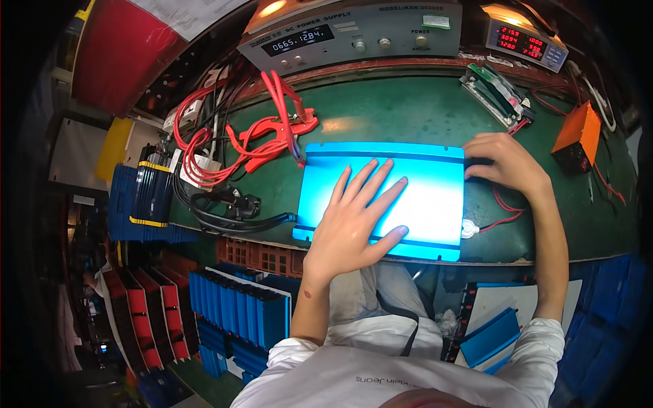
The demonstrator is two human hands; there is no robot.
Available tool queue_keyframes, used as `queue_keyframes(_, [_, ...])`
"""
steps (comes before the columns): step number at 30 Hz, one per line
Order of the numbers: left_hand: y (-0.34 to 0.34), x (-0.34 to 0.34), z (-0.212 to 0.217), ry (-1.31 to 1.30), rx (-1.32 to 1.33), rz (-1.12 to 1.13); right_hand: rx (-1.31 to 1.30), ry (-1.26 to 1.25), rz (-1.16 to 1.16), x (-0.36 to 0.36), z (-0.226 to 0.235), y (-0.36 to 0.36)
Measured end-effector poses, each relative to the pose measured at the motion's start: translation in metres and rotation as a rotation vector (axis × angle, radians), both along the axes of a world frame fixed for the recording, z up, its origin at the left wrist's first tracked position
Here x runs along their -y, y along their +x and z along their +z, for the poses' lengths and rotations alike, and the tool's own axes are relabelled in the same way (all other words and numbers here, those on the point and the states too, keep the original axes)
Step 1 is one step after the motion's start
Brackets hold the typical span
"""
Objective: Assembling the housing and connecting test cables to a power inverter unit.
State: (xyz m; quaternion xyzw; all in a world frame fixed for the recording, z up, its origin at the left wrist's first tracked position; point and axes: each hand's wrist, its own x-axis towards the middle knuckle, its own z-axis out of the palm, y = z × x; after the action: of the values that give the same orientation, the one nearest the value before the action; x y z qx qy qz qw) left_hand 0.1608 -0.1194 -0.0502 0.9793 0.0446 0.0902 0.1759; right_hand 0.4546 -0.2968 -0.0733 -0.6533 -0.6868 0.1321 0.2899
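So, left hand (357,228) splays on blue case (432,194), bench (401,109) stretching beyond; right hand (509,162) at edge, grip unclear

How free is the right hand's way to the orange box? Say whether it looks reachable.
Probably yes: the orange box stands on the bench to the right of the right hand, and nothing appears to block the way. That hand would first have to leave the blue case.

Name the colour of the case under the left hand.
The case is bright blue; head view shows it best.
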Motion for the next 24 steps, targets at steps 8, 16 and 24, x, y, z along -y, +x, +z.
queue_keyframes(8, [0.0032,0.0015,0.003,-0.007,-0.011,-0.003,0.023,0.046,0.013,0.0048,-0.0047,0.0035])
queue_keyframes(16, [0.0069,0.0056,0.0041,0.026,-0.027,0.006,-0.01,-0.025,-0.003,0.007,-0.0003,0.0023])
queue_keyframes(24, [0.0073,0.0055,0.0037,0.023,-0.028,0.001,0.026,-0.005,0.004,0.0063,-0.0022,0.0046])
